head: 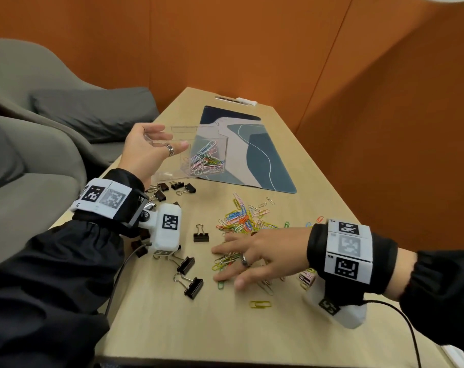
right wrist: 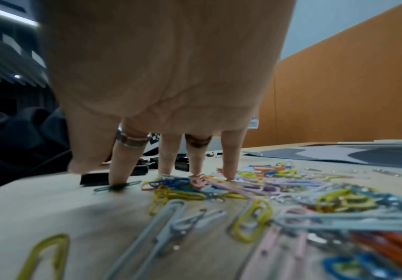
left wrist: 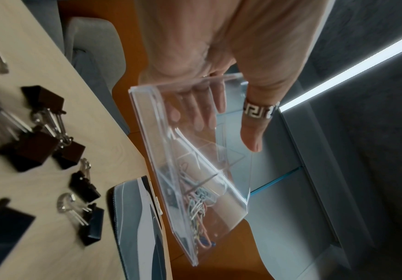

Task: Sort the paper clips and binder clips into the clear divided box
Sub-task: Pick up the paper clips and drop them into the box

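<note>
My left hand [head: 172, 136] holds the clear divided box [head: 199, 152] tilted above the table's left edge, thumb on one wall and fingers on the other [left wrist: 224, 132]. Several coloured paper clips [head: 205, 162] lie heaped in the box's lower compartment [left wrist: 197, 208]. My right hand [head: 225, 264] lies flat with spread, straight fingers [right wrist: 152, 174], their tips pressing on loose paper clips [right wrist: 243, 189] on the table. One fingertip rests on a green clip [right wrist: 118, 186]. More clips [head: 241, 219] are piled beyond the hand. Black binder clips [head: 201, 233] are scattered across the table's left half [left wrist: 39, 149].
A blue-and-grey desk mat [head: 257, 160] lies behind the box. A lone yellow clip [head: 260, 304] sits near the front edge of the wooden table [head: 199, 335]. Grey chairs [head: 39, 115] stand at the left, an orange wall [head: 384, 128] at the right. Cables hang from both wrists.
</note>
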`<state>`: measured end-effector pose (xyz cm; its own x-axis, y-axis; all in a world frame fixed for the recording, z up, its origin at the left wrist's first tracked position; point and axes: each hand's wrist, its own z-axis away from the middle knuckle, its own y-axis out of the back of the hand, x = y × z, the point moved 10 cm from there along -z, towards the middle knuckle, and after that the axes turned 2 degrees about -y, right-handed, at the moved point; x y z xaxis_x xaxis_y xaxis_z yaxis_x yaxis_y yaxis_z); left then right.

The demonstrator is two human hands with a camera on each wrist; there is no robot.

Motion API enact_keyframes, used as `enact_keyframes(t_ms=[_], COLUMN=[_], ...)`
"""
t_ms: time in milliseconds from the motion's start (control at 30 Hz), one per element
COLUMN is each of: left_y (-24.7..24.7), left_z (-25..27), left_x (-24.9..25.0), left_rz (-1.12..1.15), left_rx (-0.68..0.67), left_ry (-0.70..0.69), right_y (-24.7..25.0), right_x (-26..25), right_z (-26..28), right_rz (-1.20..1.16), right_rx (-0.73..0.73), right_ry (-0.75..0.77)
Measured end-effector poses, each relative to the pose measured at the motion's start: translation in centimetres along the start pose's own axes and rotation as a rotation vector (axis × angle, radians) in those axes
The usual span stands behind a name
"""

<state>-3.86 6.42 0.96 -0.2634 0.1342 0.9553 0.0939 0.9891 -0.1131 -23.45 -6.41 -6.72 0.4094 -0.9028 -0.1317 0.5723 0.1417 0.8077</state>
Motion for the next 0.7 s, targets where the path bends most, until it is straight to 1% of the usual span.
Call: enact_keyframes(t_ms=[67,133,233,333,400,567,700], left_y=[-0.2,-0.4,-0.7,-1.1,-1.5,-2.6,-4.2], left_z=[0.1,0.2,0.4,0.7,0.8,1.0,1.0], left_x=[0.0,0.0,0.1,0.5,0.9,1.6,1.8], left_rz=[0.0,-0.01,-0.034,-0.043,-0.039,0.005,0.025], left_rx=[-0.006,-0.018,-0.033,-0.041,-0.039,-0.021,-0.049], left_ry=[-0.002,-0.004,-0.011,-0.026,-0.041,-0.058,-0.055], right_y=[0.0,0.2,-0.4,-2.3,-3.3,-3.9,-4.9], right_x=[1.5,2.6,2.5,0.6,-0.4,0.8,1.9], right_z=[0.6,1.4,2.3,2.4,2.6,4.3,5.0], right_rz=[0.019,0.003,0.065,0.231,0.29,0.282,0.287], right_rx=[0.004,0.042,0.079,0.023,-0.012,-0.014,-0.059], right_ry=[-0.047,-0.081,-0.058,-0.012,0.013,-0.006,-0.038])
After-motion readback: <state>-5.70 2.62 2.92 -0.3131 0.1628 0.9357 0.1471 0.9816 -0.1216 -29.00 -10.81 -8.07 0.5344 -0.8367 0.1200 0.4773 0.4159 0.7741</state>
